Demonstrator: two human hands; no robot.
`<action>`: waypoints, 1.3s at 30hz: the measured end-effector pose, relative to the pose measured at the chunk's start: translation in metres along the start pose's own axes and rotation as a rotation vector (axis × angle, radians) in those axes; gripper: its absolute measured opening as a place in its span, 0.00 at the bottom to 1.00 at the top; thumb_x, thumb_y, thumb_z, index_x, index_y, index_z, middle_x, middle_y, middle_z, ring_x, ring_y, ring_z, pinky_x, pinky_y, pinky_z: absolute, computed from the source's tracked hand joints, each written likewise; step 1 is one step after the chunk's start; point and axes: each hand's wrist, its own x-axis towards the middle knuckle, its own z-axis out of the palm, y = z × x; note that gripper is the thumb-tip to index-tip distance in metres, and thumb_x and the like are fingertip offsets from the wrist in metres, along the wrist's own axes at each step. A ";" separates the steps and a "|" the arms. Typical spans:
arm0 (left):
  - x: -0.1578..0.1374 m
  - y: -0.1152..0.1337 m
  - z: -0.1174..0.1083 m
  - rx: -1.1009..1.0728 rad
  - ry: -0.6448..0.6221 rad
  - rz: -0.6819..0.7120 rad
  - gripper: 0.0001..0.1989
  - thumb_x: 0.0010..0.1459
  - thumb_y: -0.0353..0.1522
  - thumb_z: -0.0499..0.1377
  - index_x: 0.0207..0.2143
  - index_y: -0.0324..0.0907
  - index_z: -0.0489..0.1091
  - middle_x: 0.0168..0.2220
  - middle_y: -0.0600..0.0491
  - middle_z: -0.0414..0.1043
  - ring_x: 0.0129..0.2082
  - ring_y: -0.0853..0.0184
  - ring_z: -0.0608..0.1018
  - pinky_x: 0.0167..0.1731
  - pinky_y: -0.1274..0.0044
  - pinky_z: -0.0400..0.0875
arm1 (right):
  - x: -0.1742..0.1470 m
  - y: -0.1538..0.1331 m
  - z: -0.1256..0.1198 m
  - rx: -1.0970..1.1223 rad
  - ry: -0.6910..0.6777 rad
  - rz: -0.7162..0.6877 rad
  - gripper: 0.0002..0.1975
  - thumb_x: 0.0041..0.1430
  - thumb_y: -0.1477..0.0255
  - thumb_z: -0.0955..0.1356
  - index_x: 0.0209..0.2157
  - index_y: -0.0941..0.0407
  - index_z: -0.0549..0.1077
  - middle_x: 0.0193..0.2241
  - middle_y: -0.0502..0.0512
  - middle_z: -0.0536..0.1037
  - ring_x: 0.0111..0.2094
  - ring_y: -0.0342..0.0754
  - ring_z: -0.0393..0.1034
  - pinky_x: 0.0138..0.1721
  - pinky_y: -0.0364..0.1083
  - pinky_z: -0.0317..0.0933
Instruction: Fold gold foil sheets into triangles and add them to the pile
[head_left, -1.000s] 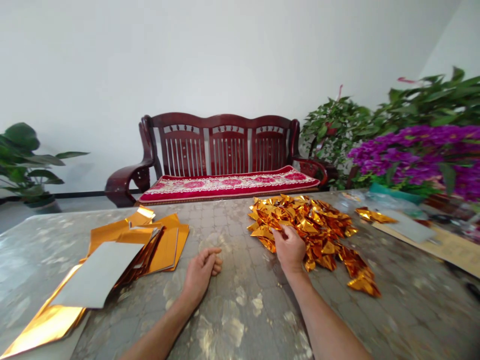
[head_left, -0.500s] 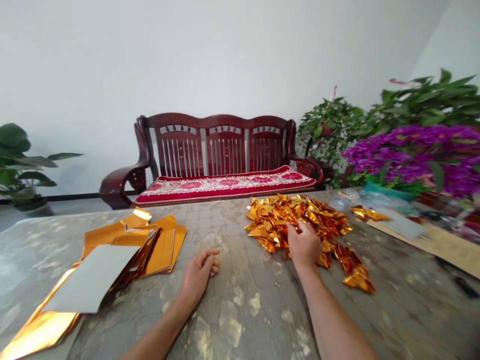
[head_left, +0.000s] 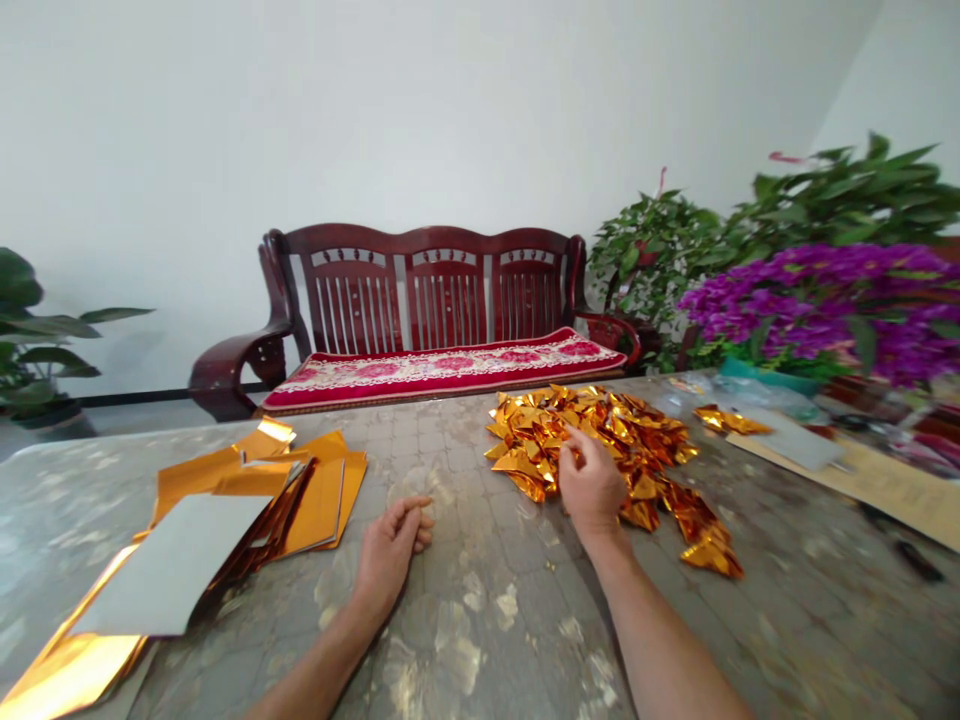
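Gold foil sheets (head_left: 319,505) lie on the table (head_left: 502,640), their spread running near-left to far-right. The left hand (head_left: 388,550) rests nearby, loosely curled. The right hand (head_left: 592,482) is at the folded foil pile (head_left: 652,430), whose tail points near-right; whether it pinches any, I cannot tell.

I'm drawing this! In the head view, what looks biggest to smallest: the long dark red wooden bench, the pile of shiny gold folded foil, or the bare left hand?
1. Wooden bench
2. Foil pile
3. Left hand
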 end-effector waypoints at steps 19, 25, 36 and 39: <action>0.037 0.003 -0.073 1.292 0.395 0.023 0.24 0.62 0.39 0.52 0.58 0.42 0.66 0.59 0.39 0.64 0.58 0.47 0.67 0.53 0.59 0.63 | -0.059 -0.046 0.015 0.126 -0.755 -0.560 0.11 0.61 0.77 0.65 0.36 0.51 0.80 0.32 0.51 0.80 0.36 0.46 0.73 0.37 0.42 0.61; 0.039 0.001 -0.080 1.390 0.230 0.014 0.21 0.64 0.39 0.49 0.55 0.44 0.69 0.55 0.43 0.69 0.53 0.49 0.71 0.48 0.63 0.66 | -0.058 -0.041 0.016 0.104 -0.745 -0.536 0.09 0.60 0.77 0.67 0.35 0.51 0.79 0.32 0.50 0.79 0.36 0.45 0.73 0.36 0.41 0.60; 0.036 0.003 -0.081 1.370 0.218 0.074 0.18 0.65 0.35 0.47 0.48 0.44 0.73 0.47 0.45 0.72 0.47 0.53 0.73 0.42 0.69 0.66 | -0.055 -0.039 0.015 0.056 -0.506 -0.455 0.09 0.59 0.78 0.68 0.35 0.51 0.79 0.31 0.49 0.80 0.35 0.46 0.73 0.37 0.43 0.60; 0.036 0.003 -0.081 1.342 0.219 0.072 0.16 0.64 0.34 0.48 0.46 0.45 0.74 0.45 0.46 0.72 0.46 0.54 0.74 0.41 0.71 0.66 | -0.046 -0.034 0.013 0.021 -0.374 -0.409 0.10 0.60 0.78 0.67 0.37 0.52 0.79 0.33 0.51 0.80 0.36 0.47 0.72 0.39 0.44 0.60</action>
